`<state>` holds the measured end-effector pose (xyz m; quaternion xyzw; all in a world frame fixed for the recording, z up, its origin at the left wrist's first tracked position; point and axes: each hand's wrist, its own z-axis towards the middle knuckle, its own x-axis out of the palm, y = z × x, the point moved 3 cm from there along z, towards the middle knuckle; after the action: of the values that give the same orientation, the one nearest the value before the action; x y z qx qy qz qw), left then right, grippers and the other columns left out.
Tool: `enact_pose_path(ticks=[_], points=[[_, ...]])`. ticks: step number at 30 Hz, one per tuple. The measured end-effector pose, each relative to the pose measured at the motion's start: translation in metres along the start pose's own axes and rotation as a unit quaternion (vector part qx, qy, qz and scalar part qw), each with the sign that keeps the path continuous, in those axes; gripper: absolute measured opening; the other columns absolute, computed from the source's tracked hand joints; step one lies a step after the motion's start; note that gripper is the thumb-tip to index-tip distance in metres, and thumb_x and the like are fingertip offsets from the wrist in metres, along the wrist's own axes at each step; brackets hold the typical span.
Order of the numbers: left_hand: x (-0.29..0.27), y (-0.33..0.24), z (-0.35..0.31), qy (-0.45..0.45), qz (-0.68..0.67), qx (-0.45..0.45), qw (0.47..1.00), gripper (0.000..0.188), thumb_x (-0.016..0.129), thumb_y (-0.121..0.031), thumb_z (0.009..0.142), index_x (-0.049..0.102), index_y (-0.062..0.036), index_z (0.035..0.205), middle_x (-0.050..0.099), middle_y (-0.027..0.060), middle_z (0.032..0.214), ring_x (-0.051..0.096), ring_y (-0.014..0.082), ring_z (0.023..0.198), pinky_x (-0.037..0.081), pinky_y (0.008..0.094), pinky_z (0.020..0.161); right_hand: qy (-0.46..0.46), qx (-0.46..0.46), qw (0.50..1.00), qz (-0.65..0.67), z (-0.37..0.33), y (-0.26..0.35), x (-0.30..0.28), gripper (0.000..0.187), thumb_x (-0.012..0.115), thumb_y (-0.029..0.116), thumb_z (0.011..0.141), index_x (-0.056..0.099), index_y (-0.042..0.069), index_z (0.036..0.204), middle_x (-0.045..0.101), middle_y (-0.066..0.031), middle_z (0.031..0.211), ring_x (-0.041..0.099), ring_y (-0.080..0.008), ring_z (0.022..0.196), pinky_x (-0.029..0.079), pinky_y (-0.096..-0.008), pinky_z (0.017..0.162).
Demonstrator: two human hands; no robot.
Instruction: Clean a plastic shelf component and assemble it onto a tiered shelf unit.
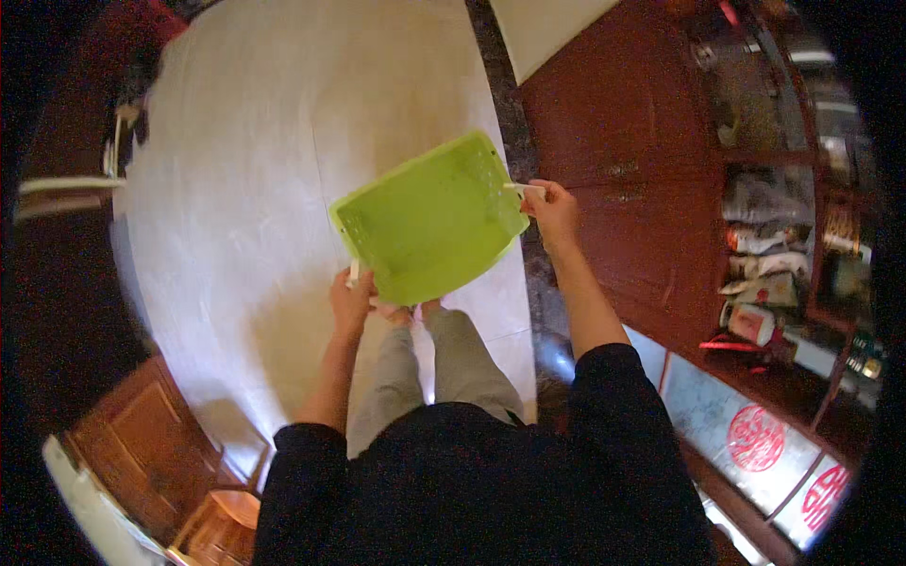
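Observation:
A shallow lime-green plastic bin [425, 222] with rounded corners is tilted in front of my legs, above the floor. Its visible inside holds only a few small specks. White handles stick out at its two short ends. My left hand [351, 300] is closed around the white handle [355, 272] at the near left corner. At the right end, my right hand [552, 215] grips the other white handle [525, 189] between thumb and fingers. The fingertips of both hands are partly hidden.
Pale floor tiles [236, 170] spread ahead and to the left, edged by a dark strip [540, 283]. Along the right runs a red-brown cabinet [623, 179] with shelves of packets [769, 264]. A wooden chair [142, 424] stands at the lower left.

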<state>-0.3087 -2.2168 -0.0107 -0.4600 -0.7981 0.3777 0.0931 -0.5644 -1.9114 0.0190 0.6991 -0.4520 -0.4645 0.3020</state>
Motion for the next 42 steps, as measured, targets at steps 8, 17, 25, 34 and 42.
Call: enact_pose_path(ticks=[8, 17, 25, 34, 42], points=[[0.008, 0.052, 0.036, -0.089, 0.101, 0.052, 0.990, 0.053, 0.075, -0.027, 0.079, 0.058, 0.0070, 0.116, 0.067, 0.0218, 0.086, 0.067, 0.0238, 0.065, 0.053, 0.0364, 0.053, 0.022, -0.125, 0.987, -0.102, 0.075, 0.023, 0.020, 0.024, 0.068, 0.008, 0.079, 0.067, -0.002, 0.101, 0.070, -0.0144, 0.087, 0.069, -0.0211, 0.074, 0.057, -0.0334, 0.068], [0.017, 0.013, 0.027, -0.161, 0.301, 0.062, 0.938, 0.030, 0.066, -0.027, 0.078, 0.068, -0.0006, 0.092, 0.066, 0.0254, 0.088, 0.064, 0.0413, 0.083, 0.049, 0.0484, 0.073, 0.140, -0.266, 0.893, -0.334, 0.090, 0.042, 0.031, 0.023, 0.069, 0.016, 0.080, 0.068, -0.003, 0.093, 0.069, -0.0172, 0.079, 0.069, -0.0218, 0.059, 0.053, -0.0316, 0.051], [0.020, 0.002, 0.012, -0.216, 0.331, 0.087, 0.914, 0.019, 0.059, -0.025, 0.078, 0.067, -0.0080, 0.084, 0.067, 0.0203, 0.084, 0.064, 0.0388, 0.081, 0.048, 0.0482, 0.068, 0.155, -0.313, 0.819, -0.456, 0.097, 0.059, 0.044, 0.025, 0.068, 0.023, 0.078, 0.068, -0.002, 0.078, 0.064, -0.0215, 0.067, 0.066, -0.0280, 0.053, 0.052, -0.0406, 0.056], [0.020, -0.011, 0.007, -0.178, 0.291, 0.027, 0.939, 0.021, 0.059, -0.028, 0.078, 0.067, -0.0100, 0.086, 0.067, 0.0186, 0.086, 0.065, 0.0381, 0.082, 0.049, 0.0470, 0.069, 0.198, -0.258, 0.730, -0.602, 0.102, 0.088, 0.072, 0.020, 0.066, 0.018, 0.077, 0.064, -0.002, 0.076, 0.065, -0.0221, 0.077, 0.066, -0.0357, 0.074, 0.052, -0.0452, 0.067], [0.018, 0.000, 0.016, -0.156, 0.274, 0.020, 0.949, 0.021, 0.056, -0.023, 0.079, 0.066, -0.0078, 0.087, 0.067, 0.0201, 0.089, 0.065, 0.0384, 0.085, 0.050, 0.0481, 0.072, 0.344, -0.518, 0.434, -0.652, 0.105, 0.072, 0.054, 0.024, 0.062, 0.009, 0.078, 0.056, 0.001, 0.100, 0.057, -0.0152, 0.087, 0.065, -0.0335, 0.072, 0.056, -0.0424, 0.063]])
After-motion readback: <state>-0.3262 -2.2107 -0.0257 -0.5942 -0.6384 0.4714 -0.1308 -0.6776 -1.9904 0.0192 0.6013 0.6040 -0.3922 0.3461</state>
